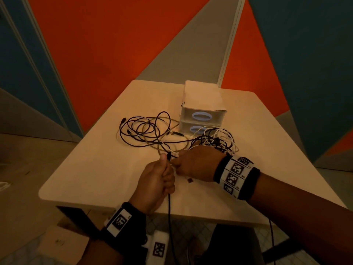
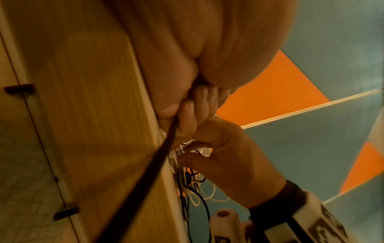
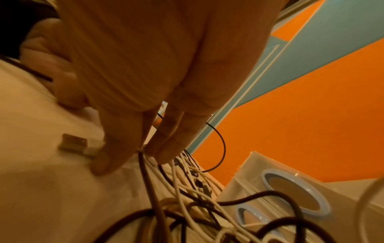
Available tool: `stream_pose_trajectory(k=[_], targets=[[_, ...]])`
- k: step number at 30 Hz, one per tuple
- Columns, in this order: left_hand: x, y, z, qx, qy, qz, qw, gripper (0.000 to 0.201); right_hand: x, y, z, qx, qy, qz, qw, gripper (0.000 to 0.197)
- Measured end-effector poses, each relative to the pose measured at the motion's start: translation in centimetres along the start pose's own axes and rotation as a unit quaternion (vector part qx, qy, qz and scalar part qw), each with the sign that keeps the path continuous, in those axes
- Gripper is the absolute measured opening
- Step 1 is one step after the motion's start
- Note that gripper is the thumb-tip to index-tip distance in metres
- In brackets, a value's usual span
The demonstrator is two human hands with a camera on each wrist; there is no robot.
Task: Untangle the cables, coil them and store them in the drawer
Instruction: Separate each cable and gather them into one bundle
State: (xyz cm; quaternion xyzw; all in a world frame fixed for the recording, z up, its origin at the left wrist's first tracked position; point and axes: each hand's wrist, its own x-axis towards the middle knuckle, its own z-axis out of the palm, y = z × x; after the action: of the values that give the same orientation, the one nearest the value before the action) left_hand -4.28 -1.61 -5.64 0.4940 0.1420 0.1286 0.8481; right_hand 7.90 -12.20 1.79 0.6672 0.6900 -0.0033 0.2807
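Black, white and tan cables (image 1: 149,132) lie tangled on the wooden table (image 1: 95,169), with a denser knot (image 1: 215,140) in front of the drawer unit (image 1: 202,104). My left hand (image 1: 160,178) is fisted round a black cable (image 1: 169,211) that hangs over the table's front edge; the left wrist view shows it leaving the fist (image 2: 145,180). My right hand (image 1: 196,163) lies palm down beside it, fingertips pinching cable strands (image 3: 143,164) from the knot. A USB plug (image 3: 72,143) lies by its fingers. Both drawers look shut.
The drawer unit (image 3: 290,189) has two blue ring handles (image 1: 202,116) and stands at the table's back right. A cardboard box (image 1: 63,243) sits on the floor at lower left. Another black cable (image 1: 271,236) dangles off the front right edge.
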Motion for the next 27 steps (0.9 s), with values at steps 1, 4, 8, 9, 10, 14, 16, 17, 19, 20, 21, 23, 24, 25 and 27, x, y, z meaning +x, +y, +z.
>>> stream_pose_trajectory(k=[1, 4, 8, 9, 10, 14, 16, 17, 19, 20, 21, 23, 24, 25, 27], targets=[[0.0, 0.0, 0.0, 0.004, -0.002, 0.003, 1.0, 0.048, 0.1, 0.1, 0.1, 0.003, 0.002, -0.001, 1.0, 0.026], [0.0, -0.1, 0.0, 0.016, 0.0, 0.014, 1.0, 0.047, -0.1, 0.4, 0.1, 0.082, 0.035, 0.029, 0.996, 0.021], [-0.2, 0.5, 0.3, 0.026, 0.003, 0.042, 0.999, 0.047, -2.1, 0.3, 0.4, 0.311, 0.133, 0.159, 0.927, 0.017], [-0.2, 0.8, 0.4, 0.028, 0.005, 0.057, 0.998, 0.048, -2.8, 0.3, 0.6, 0.342, 0.172, 0.175, 0.907, 0.014], [-0.3, 1.3, 0.5, 0.03, 0.004, 0.074, 0.997, 0.049, -3.6, 0.1, 0.8, 0.37, 0.216, 0.185, 0.885, 0.01], [0.0, 3.0, 2.0, 0.061, -0.044, 0.122, 0.99, 0.041, -5.4, -2.0, 0.8, 0.543, 0.394, 0.231, 0.705, 0.009], [0.5, 3.3, 3.1, 0.108, -0.073, 0.143, 0.981, 0.03, -5.2, -2.9, 0.7, 0.61, 0.436, 0.228, 0.621, 0.007], [0.7, 3.3, 3.6, 0.136, -0.086, 0.152, 0.975, 0.029, -5.1, -3.2, 1.0, 0.634, 0.449, 0.226, 0.588, 0.006], [1.0, 3.2, 4.4, 0.183, -0.1, 0.166, 0.964, 0.028, -4.9, -3.7, 1.5, 0.67, 0.46, 0.232, 0.533, 0.009], [0.9, 3.2, 4.8, 0.199, -0.107, 0.176, 0.958, 0.026, -4.9, -3.9, 1.6, 0.681, 0.463, 0.237, 0.515, 0.009], [0.9, 3.2, 5.1, 0.213, -0.11, 0.184, 0.953, 0.023, -4.9, -4.1, 1.7, 0.686, 0.465, 0.241, 0.504, 0.009], [1.0, 3.2, 5.6, 0.233, -0.111, 0.185, 0.948, 0.017, -5.0, -4.4, 1.7, 0.683, 0.473, 0.251, 0.497, 0.011], [0.9, 3.2, 5.9, 0.238, -0.115, 0.18, 0.947, 0.016, -5.1, -4.6, 1.7, 0.681, 0.48, 0.257, 0.49, 0.012], [0.9, 3.2, 6.1, 0.241, -0.119, 0.176, 0.947, 0.016, -5.1, -4.7, 1.7, 0.681, 0.488, 0.263, 0.48, 0.011], [0.9, 3.2, 6.3, 0.245, -0.126, 0.178, 0.945, 0.016, -5.0, -5.0, 1.7, 0.682, 0.502, 0.271, 0.457, 0.008]])
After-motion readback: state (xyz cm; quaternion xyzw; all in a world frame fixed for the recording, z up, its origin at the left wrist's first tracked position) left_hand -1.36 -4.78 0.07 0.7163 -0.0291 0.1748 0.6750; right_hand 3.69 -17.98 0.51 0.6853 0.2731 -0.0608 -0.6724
